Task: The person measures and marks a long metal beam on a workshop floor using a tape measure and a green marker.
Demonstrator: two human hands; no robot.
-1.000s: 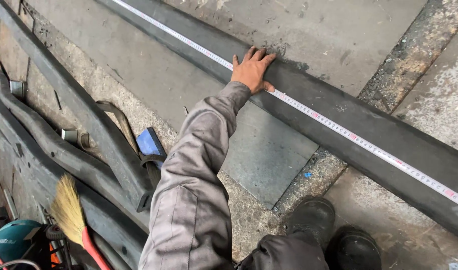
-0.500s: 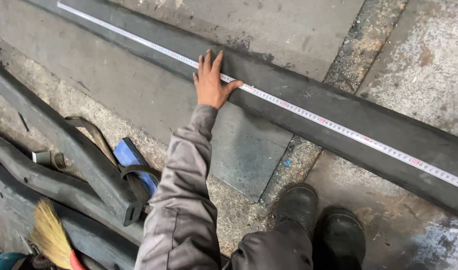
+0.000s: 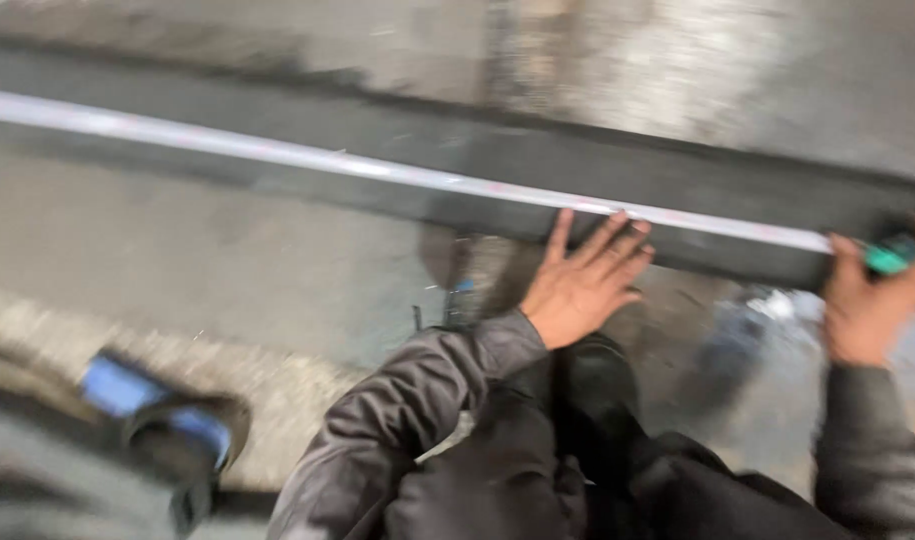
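Left hand (image 3: 577,285) lies flat with fingers spread, fingertips pressing the near edge of the long dark steel bar (image 3: 397,165) lying across the concrete floor (image 3: 227,250). Right hand (image 3: 867,305) is curled around a green tape-measure case (image 3: 889,258) at the bar's right end. The white tape blade (image 3: 307,158) runs leftward along the bar; motion blur obscures finer detail.

The view was heavily smeared by motion blur, the streaks running sideways along the beam (image 3: 397,150). Light was soft and even, moderately bright, with no clear source. Pale glare washed the floor (image 3: 657,50) above the beam and brightened the tape (image 3: 277,153) lying on it. Below the beam, the left hand (image 3: 577,290) was the least blurred thing; the right hand (image 3: 872,305) and the blue object (image 3: 127,395) far below left were soft. Shadows were faint.
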